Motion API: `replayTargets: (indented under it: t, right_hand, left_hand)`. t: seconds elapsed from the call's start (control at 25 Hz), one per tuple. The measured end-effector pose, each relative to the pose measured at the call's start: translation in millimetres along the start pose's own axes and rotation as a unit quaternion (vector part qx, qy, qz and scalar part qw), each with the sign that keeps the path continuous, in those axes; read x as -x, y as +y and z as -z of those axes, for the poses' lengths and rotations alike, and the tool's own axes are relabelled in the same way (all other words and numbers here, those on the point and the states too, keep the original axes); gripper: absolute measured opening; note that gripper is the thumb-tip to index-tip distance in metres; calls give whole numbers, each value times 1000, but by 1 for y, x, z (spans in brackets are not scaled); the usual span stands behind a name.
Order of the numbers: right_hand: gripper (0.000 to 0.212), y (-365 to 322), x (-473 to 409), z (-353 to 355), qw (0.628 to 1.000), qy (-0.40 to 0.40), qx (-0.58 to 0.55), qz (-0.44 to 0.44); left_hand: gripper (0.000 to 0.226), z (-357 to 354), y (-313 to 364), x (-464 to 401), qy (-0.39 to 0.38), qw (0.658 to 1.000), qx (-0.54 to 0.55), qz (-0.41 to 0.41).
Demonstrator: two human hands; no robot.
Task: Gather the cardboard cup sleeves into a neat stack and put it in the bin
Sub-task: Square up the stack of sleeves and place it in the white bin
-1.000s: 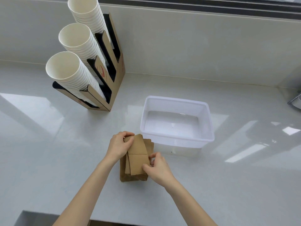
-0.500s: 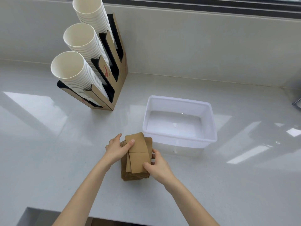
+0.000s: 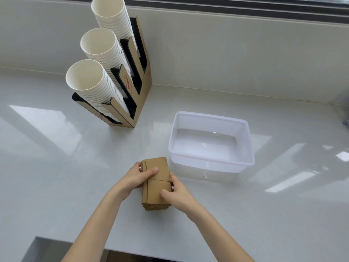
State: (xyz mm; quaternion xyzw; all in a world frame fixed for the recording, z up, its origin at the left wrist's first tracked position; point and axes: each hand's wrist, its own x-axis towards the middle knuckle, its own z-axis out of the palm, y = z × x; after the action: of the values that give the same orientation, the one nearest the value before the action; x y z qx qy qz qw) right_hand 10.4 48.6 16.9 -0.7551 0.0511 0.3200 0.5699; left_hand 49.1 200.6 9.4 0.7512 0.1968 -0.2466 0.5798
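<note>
A stack of brown cardboard cup sleeves (image 3: pixel 155 188) lies flat on the white counter, just left of the bin's near corner. My left hand (image 3: pixel 138 176) clasps its left edge, thumb lying across the top sleeve. On the other side, my right hand (image 3: pixel 174 193) presses the right edge with its thumb on top. The sleeves sit nearly squared, with slight offsets along the left and bottom edges. The translucent white plastic bin (image 3: pixel 249 148) stands empty on the counter to the right of the stack.
A cardboard cup dispenser (image 3: pixel 139 103) with three slanted columns of white paper cups (image 3: pixel 85 77) stands at the back left. The wall runs behind the counter (image 3: pixel 56 167). The counter's front edge (image 3: pixel 35 241) drops off at lower left.
Both hands have squeezed the loose, fanned sleeves together from the sides, so the stack is narrower and more even. The left thumb now lies across the top.
</note>
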Motion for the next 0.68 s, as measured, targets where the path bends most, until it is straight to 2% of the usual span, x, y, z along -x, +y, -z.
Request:
replayTargets:
  t: [0.32,0.44,0.48,0.56,0.68]
  right_hand:
    - [62,5,3,4,1000,-11,-2,12]
    - [61,7,5,7,1000,-19,-14,18]
    - [61,8,5,7,999,-22,-17,21]
    - [61,10,6,8,999,-30,-18,23]
    - [63,13,7,9,999,-40,-18,24]
  left_hand:
    - [56,0,-3,1,-40,997,64,12]
    - [13,-2,-1,6,-69,996,56,-10]
    - [8,-2,-1,6,-71,996,56,-19]
    - [16,-4,-2,8,-72,995,64,-32]
    - [53,-5,-3,8,-63,995,72,-22]
